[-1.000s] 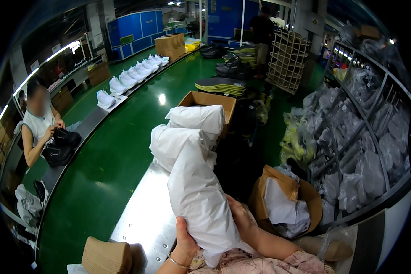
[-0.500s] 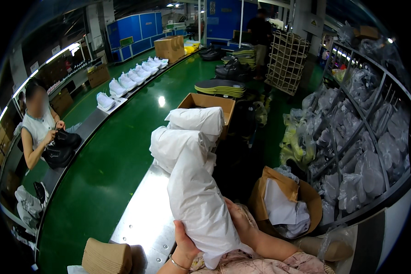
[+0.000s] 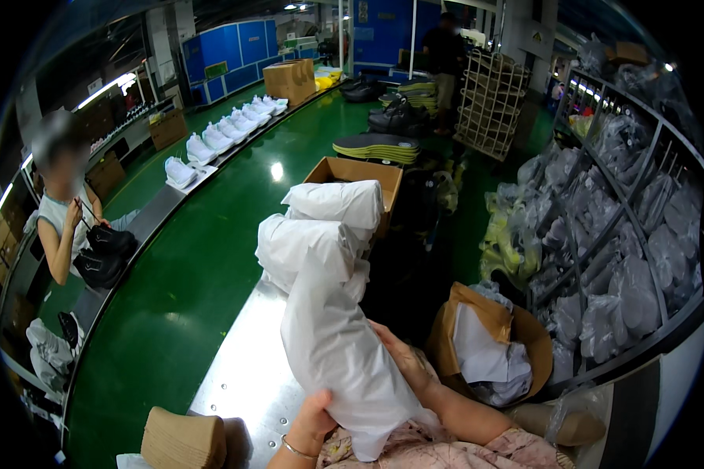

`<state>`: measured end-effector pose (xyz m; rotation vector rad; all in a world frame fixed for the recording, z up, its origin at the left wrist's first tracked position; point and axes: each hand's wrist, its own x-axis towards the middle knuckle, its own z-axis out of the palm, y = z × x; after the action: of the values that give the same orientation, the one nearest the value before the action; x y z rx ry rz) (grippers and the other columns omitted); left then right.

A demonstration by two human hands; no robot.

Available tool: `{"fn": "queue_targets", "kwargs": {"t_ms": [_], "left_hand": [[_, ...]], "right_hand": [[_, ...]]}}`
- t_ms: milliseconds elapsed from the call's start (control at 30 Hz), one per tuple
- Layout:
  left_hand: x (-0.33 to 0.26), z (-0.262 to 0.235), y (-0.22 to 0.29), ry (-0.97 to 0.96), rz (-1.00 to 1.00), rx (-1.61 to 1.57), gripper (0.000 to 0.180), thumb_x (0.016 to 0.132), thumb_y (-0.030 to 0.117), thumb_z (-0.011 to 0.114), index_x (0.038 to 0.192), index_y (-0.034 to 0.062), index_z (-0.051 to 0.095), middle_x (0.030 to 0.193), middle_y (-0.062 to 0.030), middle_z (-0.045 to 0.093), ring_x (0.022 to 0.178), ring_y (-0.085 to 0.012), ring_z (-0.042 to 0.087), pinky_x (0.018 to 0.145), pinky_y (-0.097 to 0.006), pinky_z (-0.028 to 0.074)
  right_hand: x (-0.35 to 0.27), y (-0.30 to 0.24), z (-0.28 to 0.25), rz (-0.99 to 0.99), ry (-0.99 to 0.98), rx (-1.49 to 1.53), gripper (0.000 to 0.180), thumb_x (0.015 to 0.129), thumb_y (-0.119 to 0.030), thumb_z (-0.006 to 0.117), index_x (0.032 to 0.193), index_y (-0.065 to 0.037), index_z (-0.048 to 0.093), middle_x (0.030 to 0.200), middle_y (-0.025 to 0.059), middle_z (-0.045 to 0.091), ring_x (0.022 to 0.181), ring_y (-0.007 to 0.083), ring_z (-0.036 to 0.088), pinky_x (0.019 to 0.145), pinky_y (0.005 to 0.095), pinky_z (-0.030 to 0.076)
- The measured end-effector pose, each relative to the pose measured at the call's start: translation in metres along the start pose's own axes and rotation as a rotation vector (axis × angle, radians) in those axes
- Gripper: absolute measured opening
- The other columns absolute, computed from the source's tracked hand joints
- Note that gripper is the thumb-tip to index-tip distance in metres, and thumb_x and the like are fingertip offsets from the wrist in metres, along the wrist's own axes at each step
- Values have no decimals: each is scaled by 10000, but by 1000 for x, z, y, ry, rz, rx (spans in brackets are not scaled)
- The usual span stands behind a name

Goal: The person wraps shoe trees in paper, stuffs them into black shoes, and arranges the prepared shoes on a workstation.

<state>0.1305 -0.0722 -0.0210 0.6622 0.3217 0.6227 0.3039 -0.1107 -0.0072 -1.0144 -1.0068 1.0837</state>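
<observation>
A long bundle wrapped in white paper point(image 3: 332, 336) lies slanted between my two hands, its loose near end reaching over my lap. My left hand point(image 3: 314, 414) holds its left side low down, thumb against the paper. On the other side, my right hand point(image 3: 395, 352) lies along the wrap with its fingers bent round the edge; part of them is hidden. Just beyond, two more white-wrapped bundles point(image 3: 301, 238) are piled at the far end of the metal table point(image 3: 238, 375). What the paper covers cannot be seen.
A cardboard box point(image 3: 395, 187) stands behind the pile. To the right are an open carton with white paper point(image 3: 536, 367) and a rack of bagged grey items point(image 3: 626, 305). Brown cardboard pieces point(image 3: 181, 442) lie near left. Across the green floor, a co-worker point(image 3: 62, 203) handles black shoes point(image 3: 102, 266).
The bundle in my hands has shifted slightly left, its far end now more pointed. My right hand has slid a little farther up it. The co-worker has raised a hand, pulling a lace.
</observation>
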Motion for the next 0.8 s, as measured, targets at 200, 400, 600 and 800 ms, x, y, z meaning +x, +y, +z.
{"fn": "queue_targets", "kwargs": {"t_ms": [200, 400, 600, 800], "left_hand": [[8, 10, 24, 172, 277, 90, 735, 774, 475, 537, 1307, 6, 345, 1273, -138, 462, 1149, -278, 474, 991, -403, 367], [15, 14, 16, 294, 410, 143, 652, 842, 454, 468, 1312, 21, 338, 1271, -131, 461, 1146, -274, 474, 979, -410, 373], [25, 32, 9, 400, 531, 91, 691, 845, 535, 433, 1322, 47, 325, 1285, -112, 441, 1164, -265, 456, 987, -396, 363], [30, 44, 15, 404, 581, -135, 700, 860, 579, 345, 1325, 57, 317, 1274, -111, 446, 1154, -258, 461, 976, -371, 372]], "right_hand": [[-8, -38, -11, 234, -289, 35, 981, 785, -443, 649, 1416, -63, 2, 1316, 201, 353, 1164, 264, 431, 972, 322, 346], [-25, -53, 22, 1, -141, -939, 1060, 706, -284, 719, 1415, -67, -40, 1234, 259, 356, 1059, 415, 467, 890, 400, 419], [-15, -26, 30, -315, 126, -975, 937, 671, -59, 706, 1389, -5, 105, 1044, 222, 475, 851, 372, 559, 723, 395, 481], [-14, 11, 45, -664, 369, -854, 443, 695, 26, 635, 1087, 14, 429, 945, 205, 570, 700, 337, 602, 577, 374, 495]]}}
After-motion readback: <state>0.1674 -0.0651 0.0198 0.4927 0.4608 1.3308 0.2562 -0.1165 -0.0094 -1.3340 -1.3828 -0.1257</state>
